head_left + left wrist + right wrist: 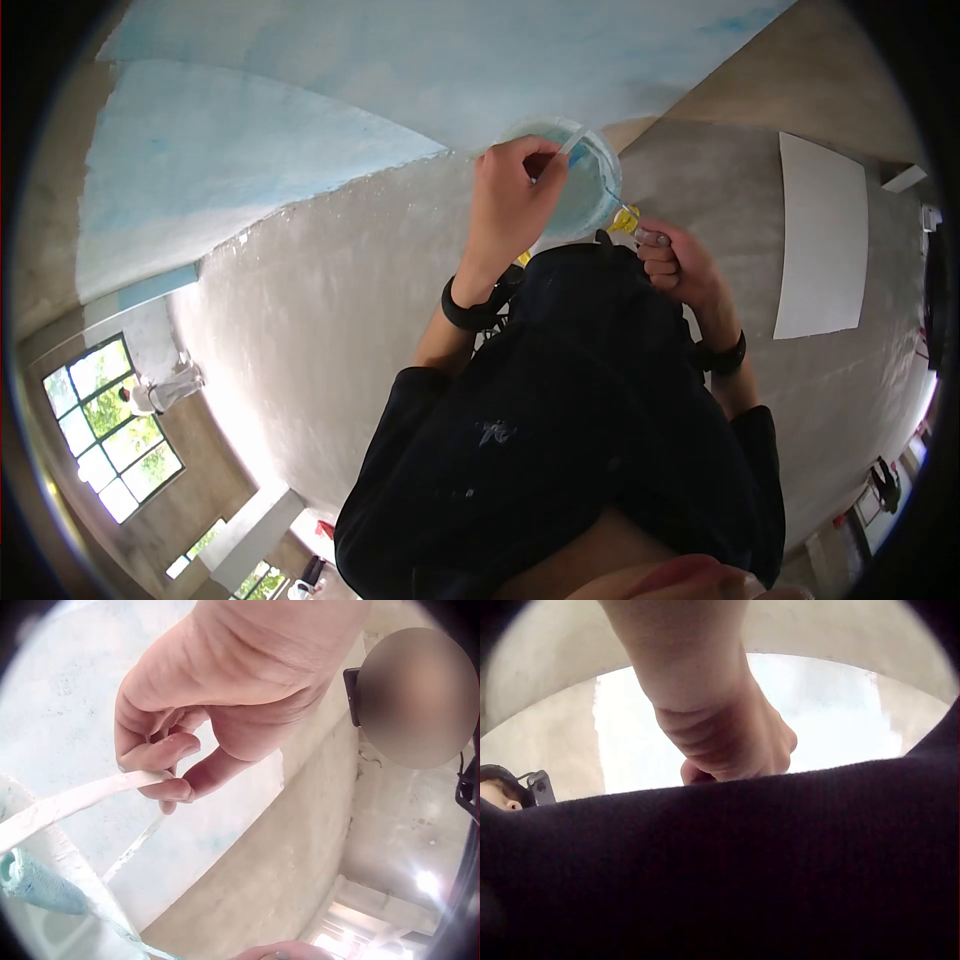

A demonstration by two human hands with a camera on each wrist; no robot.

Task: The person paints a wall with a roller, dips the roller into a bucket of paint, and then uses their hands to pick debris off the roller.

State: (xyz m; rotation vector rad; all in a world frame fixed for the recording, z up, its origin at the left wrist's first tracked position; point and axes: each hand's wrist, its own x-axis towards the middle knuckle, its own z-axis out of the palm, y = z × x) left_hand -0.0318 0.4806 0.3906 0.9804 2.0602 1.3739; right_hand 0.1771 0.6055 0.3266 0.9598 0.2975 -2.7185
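Note:
My left hand (515,195) pinches the white strap handle (75,801) of a bucket (611,172) between fingers and thumb. The bucket holds pale blue-green liquid, with paint smeared around its inner wall. Inside it, in the left wrist view, is a paint roller (49,885) with a light teal sleeve. The roller's thin wire runs over the rim to a yellow-ended handle (625,219), which my right hand (675,264) grips with curled fingers. In the right wrist view, dark clothing hides the lower part of that hand.
A wall (250,130) painted pale blue with a ragged edge stands ahead. On the grey floor (330,270) at right lies a large white sheet (822,235). Another person (160,390) is near the windows at left; a further figure (885,485) is at far right.

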